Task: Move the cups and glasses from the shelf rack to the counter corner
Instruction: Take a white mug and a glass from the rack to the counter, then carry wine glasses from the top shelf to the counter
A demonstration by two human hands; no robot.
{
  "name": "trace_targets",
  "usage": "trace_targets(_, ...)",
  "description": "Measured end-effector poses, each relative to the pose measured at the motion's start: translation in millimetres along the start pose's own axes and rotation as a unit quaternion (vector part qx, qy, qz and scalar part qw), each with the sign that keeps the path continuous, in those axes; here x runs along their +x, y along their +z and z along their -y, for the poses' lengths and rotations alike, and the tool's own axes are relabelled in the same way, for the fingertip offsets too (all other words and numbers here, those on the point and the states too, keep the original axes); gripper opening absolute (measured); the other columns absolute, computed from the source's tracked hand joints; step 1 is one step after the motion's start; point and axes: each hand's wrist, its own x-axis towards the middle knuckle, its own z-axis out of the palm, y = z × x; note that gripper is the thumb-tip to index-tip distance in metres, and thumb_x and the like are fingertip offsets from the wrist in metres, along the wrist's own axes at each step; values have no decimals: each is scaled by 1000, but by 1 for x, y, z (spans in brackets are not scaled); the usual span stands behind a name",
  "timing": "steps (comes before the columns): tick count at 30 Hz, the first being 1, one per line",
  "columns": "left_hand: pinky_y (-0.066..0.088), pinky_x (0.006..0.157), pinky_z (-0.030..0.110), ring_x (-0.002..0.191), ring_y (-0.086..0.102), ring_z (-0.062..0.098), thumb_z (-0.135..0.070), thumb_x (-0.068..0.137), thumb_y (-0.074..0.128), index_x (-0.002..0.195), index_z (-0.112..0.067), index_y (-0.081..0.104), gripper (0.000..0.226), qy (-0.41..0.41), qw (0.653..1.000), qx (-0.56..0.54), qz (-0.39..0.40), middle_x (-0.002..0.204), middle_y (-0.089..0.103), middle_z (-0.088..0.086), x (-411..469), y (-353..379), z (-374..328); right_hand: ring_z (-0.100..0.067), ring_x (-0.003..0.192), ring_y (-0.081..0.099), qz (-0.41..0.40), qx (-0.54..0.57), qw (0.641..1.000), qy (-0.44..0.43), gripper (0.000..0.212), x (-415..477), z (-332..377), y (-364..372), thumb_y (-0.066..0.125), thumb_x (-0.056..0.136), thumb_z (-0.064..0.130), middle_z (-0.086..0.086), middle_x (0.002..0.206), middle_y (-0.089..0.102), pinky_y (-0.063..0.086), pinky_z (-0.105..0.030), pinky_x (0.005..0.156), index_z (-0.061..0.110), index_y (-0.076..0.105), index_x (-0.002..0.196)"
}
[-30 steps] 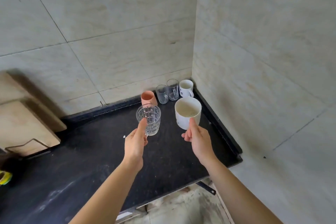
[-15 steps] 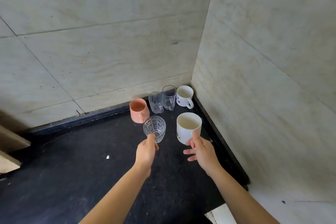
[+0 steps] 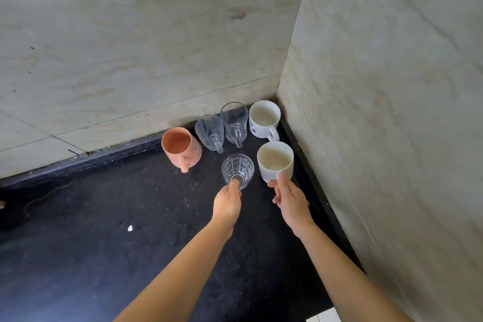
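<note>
Left grip (image 3: 228,202) pinches the patterned glass (image 3: 237,170); right grip (image 3: 290,200) clasps the white mug (image 3: 275,161), both beyond the fingertips.

four cups (image 3: 235,125) along back wall | tumbler (image 3: 237,170) left of mug (image 3: 275,161), in front

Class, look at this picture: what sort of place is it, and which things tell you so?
Probably a home kitchen: a black stone counter meets tiled walls in a corner, where mugs and drinking glasses stand, such as an orange mug.

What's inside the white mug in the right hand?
The white mug held by the right hand looks empty, its inner wall stained brownish. The near inner wall is hidden by the rim.
</note>
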Motion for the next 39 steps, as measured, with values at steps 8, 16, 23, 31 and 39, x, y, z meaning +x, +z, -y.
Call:
trace_targets(8,35,63,29,77,43,16,-41,100,36,92,-8,55,39,12,999,-17,-27,86,48,5,27,35,-9,-14,75,53,-6,84,996,32,53,34,-9,-1,35,103,55,3,80,52,50,-30,83,16,71,105)
trace_targets(16,41,83,32,93,56,15,-57,102,30,100,-10,63,57,57,998,8,-12,99,61,-1,36,44,-6,-12,80,64,20,56,998,38,44,43,-19,-6,35,106,48,1,101,68,46,-24,67,20,69,108)
trace_targets(23,48,83,40,96,58,23,-63,98,32,90,-11,59,59,74,989,128,-25,109,62,12,31,31,-11,-16,81,69,-18,-83,996,12,39,37,-16,-18,41,104,47,4,95,69,53,-37,75,22,67,90)
trace_targets(31,40,104,50,136,37,32,-51,102,33,143,-18,44,54,268,855,419,-150,150,41,6,-23,-59,-42,-36,119,56,-160,-286,929,-172,40,5,61,-32,52,101,33,-14,136,53,47,-43,90,9,54,133)
trace_targets(39,32,110,57,145,30,41,-49,100,39,148,-13,42,60,310,711,441,-452,158,32,19,-141,-206,-46,-44,151,18,-86,-369,773,-509,68,-52,175,59,39,100,56,-19,167,15,15,-55,121,21,30,157)
